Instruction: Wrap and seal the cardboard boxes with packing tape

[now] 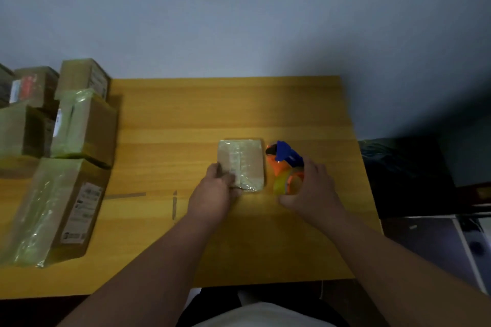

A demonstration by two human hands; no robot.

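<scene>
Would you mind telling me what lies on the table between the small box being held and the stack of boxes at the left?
In the head view, only bare table between small box and stack, apart from tape strips nearer the front.

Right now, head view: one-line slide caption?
Left hand holds small taped box; right hand on tape dispenser beside it.
</scene>
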